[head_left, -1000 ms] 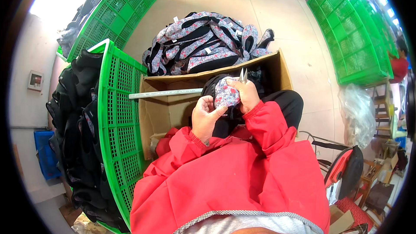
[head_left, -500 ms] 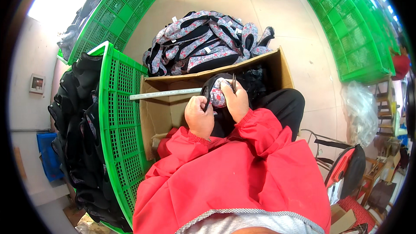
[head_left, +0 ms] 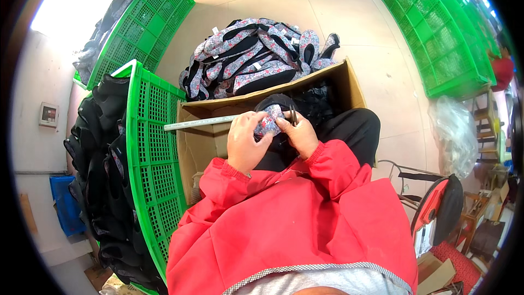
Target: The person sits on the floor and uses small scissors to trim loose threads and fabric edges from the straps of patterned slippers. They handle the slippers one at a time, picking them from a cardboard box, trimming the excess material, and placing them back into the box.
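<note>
A small grey-and-red floral fabric piece with a black part (head_left: 269,122) is held up over my lap, above the open cardboard box. My left hand (head_left: 244,143) is closed on its left side, thumb and fingers pinching the cloth. On the other side my right hand (head_left: 303,137) pinches its edge with the thumb. From that same hand stick out the dark blades of what look like thread snips (head_left: 293,114); their handles are hidden in the palm. The exact kind of the fabric piece cannot be made out.
The cardboard box (head_left: 353,87) holds black material and a pale rod (head_left: 199,123) crosses it. Beyond lies a heap of floral-and-black pieces (head_left: 256,57). A green crate (head_left: 155,158) of black pieces stands left; more green crates (head_left: 436,38) stand right. A wire-framed item (head_left: 436,210) is right of me.
My left hand has moved up and now grips the floral fabric nearer its top. The piece has turned, showing less of its black side. My right hand shifted slightly down and right, still holding the snips.
</note>
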A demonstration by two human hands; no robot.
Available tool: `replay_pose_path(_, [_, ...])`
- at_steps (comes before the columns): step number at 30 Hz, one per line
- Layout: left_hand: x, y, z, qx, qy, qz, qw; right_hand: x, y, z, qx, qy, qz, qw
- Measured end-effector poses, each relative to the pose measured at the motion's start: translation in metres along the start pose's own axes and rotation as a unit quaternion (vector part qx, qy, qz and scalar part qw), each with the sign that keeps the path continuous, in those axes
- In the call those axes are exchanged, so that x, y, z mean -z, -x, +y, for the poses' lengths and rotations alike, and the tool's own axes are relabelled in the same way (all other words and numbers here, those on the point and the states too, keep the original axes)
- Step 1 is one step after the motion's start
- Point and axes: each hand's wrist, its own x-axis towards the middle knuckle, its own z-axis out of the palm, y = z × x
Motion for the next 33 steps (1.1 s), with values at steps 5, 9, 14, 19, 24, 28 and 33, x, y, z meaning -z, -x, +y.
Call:
replay_pose_path(5, [-0.006, 0.011, 0.001, -0.006, -0.093, 0.012, 0.996, -0.001, 0.005, -0.016, 0.017, 0.110, -0.023, 0.994])
replay_pose_path(9, [-0.008, 0.015, -0.004, -0.006, -0.092, 0.028, 0.995, 0.009, 0.024, -0.037, 0.006, 0.004, 0.020, 1.000])
replay_pose_path(14, [-0.007, 0.015, 0.001, -0.006, -0.085, 0.017, 0.996, 0.041, 0.005, -0.037, 0.110, 0.189, 0.104, 0.970])
replay_pose_path(19, [-0.013, 0.019, 0.005, -0.005, -0.123, 0.026, 0.992, 0.027, -0.008, -0.029, 0.076, 0.393, 0.047, 0.915])
replay_pose_path(24, [-0.026, 0.021, -0.008, -0.037, -0.153, 0.022, 0.987, 0.015, -0.010, -0.016, 0.094, 0.461, 0.039, 0.881])
replay_pose_path(28, [-0.031, 0.015, -0.016, -0.036, -0.161, 0.016, 0.986, 0.017, -0.009, -0.010, 0.149, 0.413, 0.040, 0.898])
replay_pose_path(33, [-0.040, 0.006, -0.030, -0.021, -0.191, 0.035, 0.981, 0.011, -0.006, -0.010, 0.163, 0.394, 0.024, 0.904])
